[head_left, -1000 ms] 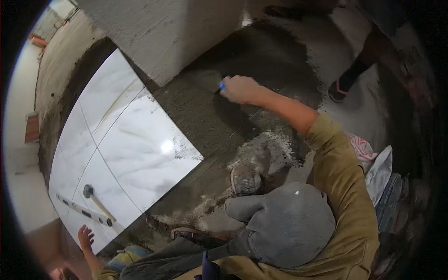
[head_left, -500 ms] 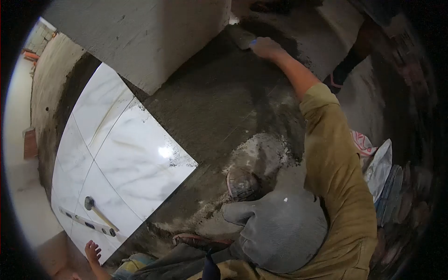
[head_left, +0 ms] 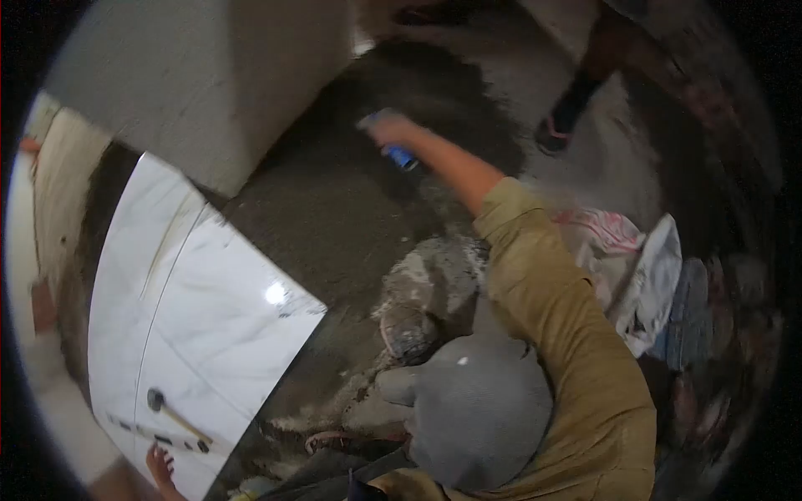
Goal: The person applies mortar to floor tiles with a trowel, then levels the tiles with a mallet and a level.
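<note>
Right hand (head_left: 391, 132), clamped on blue-handled tool (head_left: 402, 157), drew back from grey plaster wall (head_left: 284, 75) over dark mortar (head_left: 334, 179); smoothing apparently unfinished. Left hand (head_left: 160, 463) loosely spread near white marbled tiles (head_left: 225, 313).

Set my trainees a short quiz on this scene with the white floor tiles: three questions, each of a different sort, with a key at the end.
1. Multiple choice: Which of the camera wearer's hands holds the blue-handled tool?
A) Left
B) Right
C) Both

2. True or false: The dark-headed mallet with a pale, slender handle lies on the glossy white marbled tiles.

3. Fill in the blank: The long, straight tool with dark windows, lying beside the mallet, is a ____.

Key:
1. B, the right hand
2. True
3. Spirit level
</note>
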